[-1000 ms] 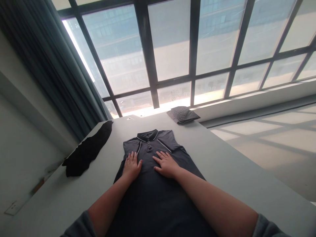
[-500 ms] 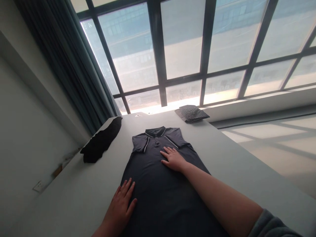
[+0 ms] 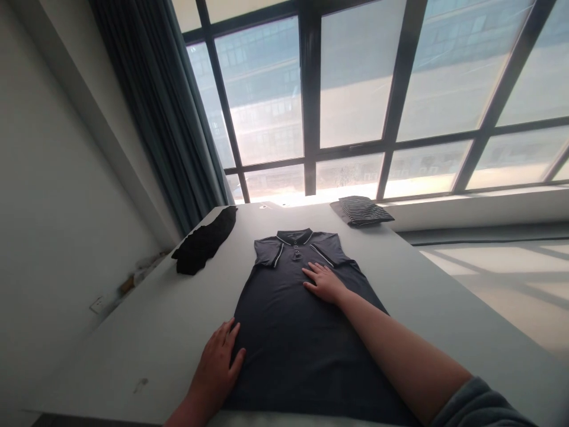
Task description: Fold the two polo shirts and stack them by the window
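L hand (image 3: 217, 363) moved down side of polo (image 3: 288, 338); R hand (image 3: 328, 284) on chest, both spread; white tbl (image 3: 164, 338) nr window (image 3: 355, 83).

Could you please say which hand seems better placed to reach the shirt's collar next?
Probably the right hand: it's on the shirt, nearer the collar; the left hand is farther, at one side.

The polo shirt (image 3: 288, 332) looks of smooth, matt cloth, the table (image 3: 133, 338) smooth with a faint sheen.
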`<state>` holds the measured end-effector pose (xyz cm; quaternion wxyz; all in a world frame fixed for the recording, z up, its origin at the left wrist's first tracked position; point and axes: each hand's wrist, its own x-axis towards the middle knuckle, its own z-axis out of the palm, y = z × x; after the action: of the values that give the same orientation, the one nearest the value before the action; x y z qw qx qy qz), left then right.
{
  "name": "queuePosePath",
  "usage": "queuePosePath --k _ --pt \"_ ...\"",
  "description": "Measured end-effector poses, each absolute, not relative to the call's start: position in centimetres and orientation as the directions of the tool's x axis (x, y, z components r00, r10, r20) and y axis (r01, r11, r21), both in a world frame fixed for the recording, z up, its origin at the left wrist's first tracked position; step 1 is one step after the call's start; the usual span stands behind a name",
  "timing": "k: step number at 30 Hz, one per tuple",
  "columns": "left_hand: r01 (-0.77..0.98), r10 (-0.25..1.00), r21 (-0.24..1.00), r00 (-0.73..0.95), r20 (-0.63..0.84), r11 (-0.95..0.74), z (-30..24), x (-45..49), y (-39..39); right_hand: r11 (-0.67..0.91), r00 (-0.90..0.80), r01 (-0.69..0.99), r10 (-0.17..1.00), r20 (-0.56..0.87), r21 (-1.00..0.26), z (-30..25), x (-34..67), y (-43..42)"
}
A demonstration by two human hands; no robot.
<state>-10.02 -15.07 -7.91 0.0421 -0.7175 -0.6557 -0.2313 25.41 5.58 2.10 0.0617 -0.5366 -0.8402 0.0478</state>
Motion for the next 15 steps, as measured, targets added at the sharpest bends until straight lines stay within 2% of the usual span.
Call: queuePosePath --k 3,7,11,15 --pt "0.962 0.911 0.257 -0.029 0.412 -0.086 -8.6 -10.7 -16.4 0.411 -0.407 0.902 0.911 0.058 -0.130 2.0 25.2 5.4" --pt "0.962 0.923 0.271 -0.106 0.369 0.002 -8.2 -10.9 -18.2 0.372 -0.364 0.923 0.928 0.084 -0.104 2.1 24.3 5.2" --pt "0.951 0.958 0.307 -0.129 0.257 0.046 -5.6 -10.1 -19.6 0.400 -0.388 0.915 0.906 0.170 -0.044 3.4 21.7 5.9" --pt "0.932 0.983 0.341 -0.163 0.082 0.126 -2.7 -9.0 -20.4 0.432 -0.419 0.901 0.888 0.190 -0.031 5.3 16.8 8.6"
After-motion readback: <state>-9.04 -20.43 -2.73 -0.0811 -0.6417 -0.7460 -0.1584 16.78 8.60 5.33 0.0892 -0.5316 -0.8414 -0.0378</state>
